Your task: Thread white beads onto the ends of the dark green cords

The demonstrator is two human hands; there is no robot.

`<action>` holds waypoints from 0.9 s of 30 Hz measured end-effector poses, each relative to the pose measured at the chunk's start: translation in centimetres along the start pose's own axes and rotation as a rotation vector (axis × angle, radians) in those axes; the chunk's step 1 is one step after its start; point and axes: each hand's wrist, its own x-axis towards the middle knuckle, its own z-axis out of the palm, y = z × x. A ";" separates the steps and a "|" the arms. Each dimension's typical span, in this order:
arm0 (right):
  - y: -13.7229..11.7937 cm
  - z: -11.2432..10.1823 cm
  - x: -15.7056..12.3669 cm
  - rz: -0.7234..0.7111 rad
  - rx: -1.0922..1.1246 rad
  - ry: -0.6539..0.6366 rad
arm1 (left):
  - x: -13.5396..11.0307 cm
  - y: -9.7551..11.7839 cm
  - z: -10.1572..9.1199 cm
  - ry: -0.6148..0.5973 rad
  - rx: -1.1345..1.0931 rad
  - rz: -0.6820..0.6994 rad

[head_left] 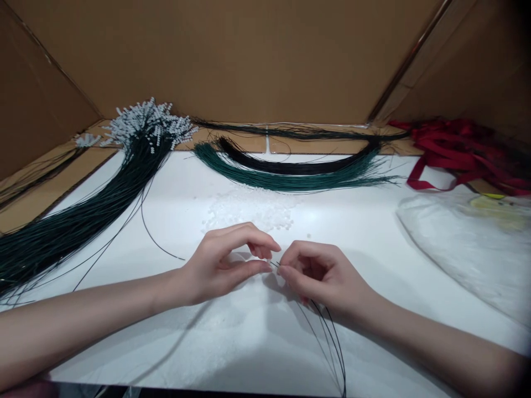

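Note:
My right hand (317, 271) pinches a few thin dark wires (341, 354) between thumb and index finger. Their short tips point left out of the pinch, and their tails hang below the hand toward the table's front edge. Facing it, my left hand (232, 257) has its index finger raised and holds a tiny white bead (269, 261) at the thumb tip. The wire tips meet the bead or stop just short of it; I cannot tell which. Behind my hands, many loose white beads (253, 210) lie spread on the white table (174, 337).
A thick bundle of dark green wires (136, 171) with white-beaded ends lies at left. Bare green wires (286, 181) and black wires (290, 166) lie at the back. Red ribbon (448, 160) and a clear plastic bag (468, 243) are at right. Cardboard walls (249, 61) surround the table.

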 end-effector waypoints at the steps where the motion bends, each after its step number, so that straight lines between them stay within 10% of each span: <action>1: 0.0 0.0 0.0 0.000 -0.002 -0.002 | 0.0 0.0 0.0 -0.006 0.006 -0.001; 27: 0.0 -0.1 0.0 0.024 -0.028 -0.025 | 0.2 0.2 0.0 -0.020 0.033 0.028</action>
